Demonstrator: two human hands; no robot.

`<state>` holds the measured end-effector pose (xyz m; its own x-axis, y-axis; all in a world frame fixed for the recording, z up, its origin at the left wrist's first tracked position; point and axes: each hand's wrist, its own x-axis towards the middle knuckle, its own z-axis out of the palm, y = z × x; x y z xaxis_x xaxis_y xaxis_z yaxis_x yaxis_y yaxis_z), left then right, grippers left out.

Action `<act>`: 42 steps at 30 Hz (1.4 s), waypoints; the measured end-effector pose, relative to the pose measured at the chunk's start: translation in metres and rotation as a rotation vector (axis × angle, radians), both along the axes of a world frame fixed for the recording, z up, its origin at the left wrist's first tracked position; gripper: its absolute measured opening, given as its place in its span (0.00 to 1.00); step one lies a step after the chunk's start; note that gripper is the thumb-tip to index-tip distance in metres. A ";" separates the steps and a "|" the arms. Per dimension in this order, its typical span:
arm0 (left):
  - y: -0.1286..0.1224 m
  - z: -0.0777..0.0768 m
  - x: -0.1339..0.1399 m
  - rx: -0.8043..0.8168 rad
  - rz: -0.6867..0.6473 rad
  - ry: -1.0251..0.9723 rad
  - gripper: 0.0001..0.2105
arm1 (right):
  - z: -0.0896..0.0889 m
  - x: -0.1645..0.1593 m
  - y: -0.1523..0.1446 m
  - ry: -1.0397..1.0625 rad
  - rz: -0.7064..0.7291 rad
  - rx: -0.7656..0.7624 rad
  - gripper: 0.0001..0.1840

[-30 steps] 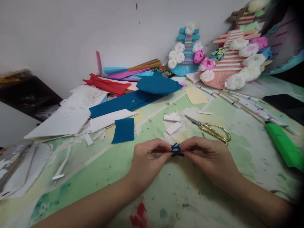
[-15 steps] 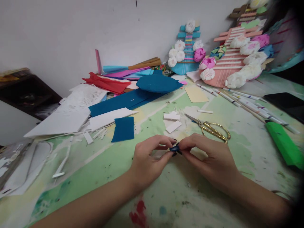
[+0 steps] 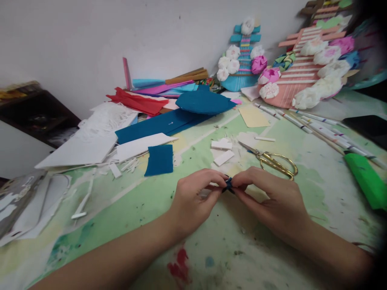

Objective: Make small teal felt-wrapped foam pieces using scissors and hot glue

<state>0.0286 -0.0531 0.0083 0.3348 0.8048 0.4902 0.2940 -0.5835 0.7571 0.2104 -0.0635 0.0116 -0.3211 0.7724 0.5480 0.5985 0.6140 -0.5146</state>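
Note:
Between my fingertips is a small folded piece of dark blue paper (image 3: 229, 184), mostly covered by the fingers. My left hand (image 3: 195, 197) pinches its left side with thumb and forefinger. On the other side my right hand (image 3: 270, 195) grips it the same way, the two sets of fingertips almost touching. Both hands are just above the stained tabletop. Beyond my right hand lie gold-handled scissors (image 3: 273, 161), blades pointing to the back left. A blue paper rectangle (image 3: 159, 160) rests behind my left hand, and small white foam strips (image 3: 223, 157) lie behind the fingertips.
Larger blue paper (image 3: 145, 127), red paper (image 3: 137, 101) and white sheets (image 3: 78, 147) are piled at the back left. Flower-decorated instrument models, one blue (image 3: 242, 82) and one pink (image 3: 302, 86), lean against the wall. Several markers (image 3: 326, 135) and a green block (image 3: 364, 179) lie right.
The blue piece has turned between my fingertips and now shows a more upright fold. Both hands keep their pinch. The whole view has shifted slightly.

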 end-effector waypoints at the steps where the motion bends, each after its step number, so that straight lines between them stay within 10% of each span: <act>1: 0.000 0.000 0.000 -0.006 0.001 0.003 0.09 | 0.000 0.000 0.000 -0.004 0.000 0.000 0.08; 42: 0.001 -0.001 0.000 -0.053 0.126 0.019 0.02 | -0.003 -0.002 0.003 0.342 -0.033 -0.446 0.02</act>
<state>0.0288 -0.0520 0.0075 0.2386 0.8654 0.4406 0.3769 -0.5007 0.7793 0.2083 -0.0608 0.0089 -0.1540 0.9599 0.2342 0.3671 0.2757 -0.8884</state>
